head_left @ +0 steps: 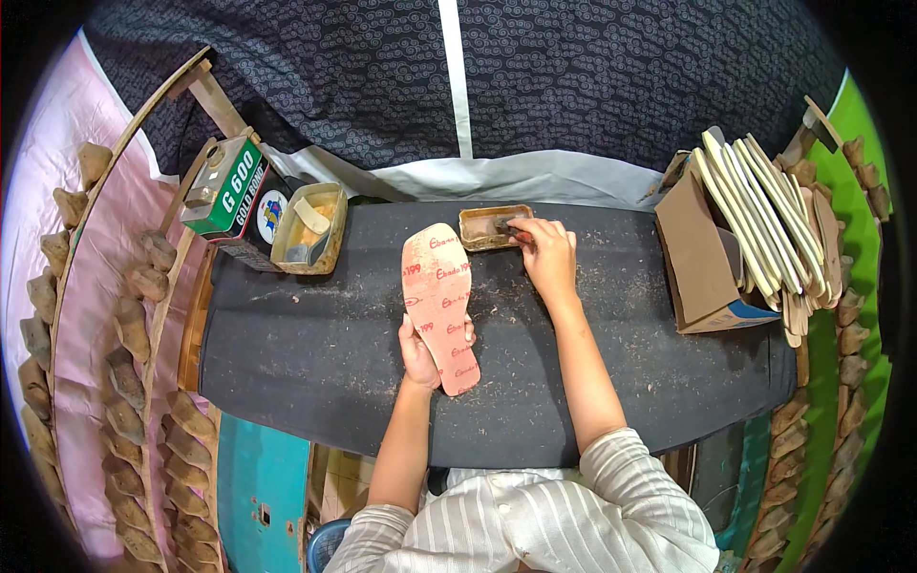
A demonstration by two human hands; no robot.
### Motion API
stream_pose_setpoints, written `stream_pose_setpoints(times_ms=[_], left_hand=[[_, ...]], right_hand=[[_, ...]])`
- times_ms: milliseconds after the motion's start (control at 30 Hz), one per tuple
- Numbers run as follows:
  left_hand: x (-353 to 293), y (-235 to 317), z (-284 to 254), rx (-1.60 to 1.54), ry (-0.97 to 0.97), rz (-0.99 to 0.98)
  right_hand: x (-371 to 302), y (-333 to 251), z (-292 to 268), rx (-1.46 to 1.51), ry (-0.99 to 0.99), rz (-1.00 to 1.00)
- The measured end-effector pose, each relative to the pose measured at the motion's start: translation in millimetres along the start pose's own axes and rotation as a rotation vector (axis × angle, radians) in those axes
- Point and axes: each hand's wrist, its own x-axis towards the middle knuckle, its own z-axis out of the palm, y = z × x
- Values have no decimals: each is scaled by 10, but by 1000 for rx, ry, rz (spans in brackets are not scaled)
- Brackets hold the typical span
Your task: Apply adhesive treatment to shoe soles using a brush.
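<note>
Head view: left hand (416,359) grasps the insole (439,286), long axis fore-aft, wide end away; right hand (548,253) sits right of it at the tray (485,244), its hold unclear.

On the bench (315,353), a green can (232,196) stands at 10 o'clock, a tub (338,239) of flat pieces just beside it. A carton (693,263) of pale soles (741,205) sits between 2 and 3. Dark cloth (334,76) hangs at 12; wooden lasts (189,415) line 8 and 4.
</note>
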Motion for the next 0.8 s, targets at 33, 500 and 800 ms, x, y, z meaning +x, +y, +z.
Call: stream_pose_setpoints(times_ms=[33,500,800], left_hand=[[-2,4,-10,-30,-29,10],[-19,9,-2,-33,-36,17],[-46,69,179,33,12,97]], right_hand=[[6,-13,-17,1,-1,-2],[105,-902,-861,251,134,-324],[12,-947,-811,258,71,-394]])
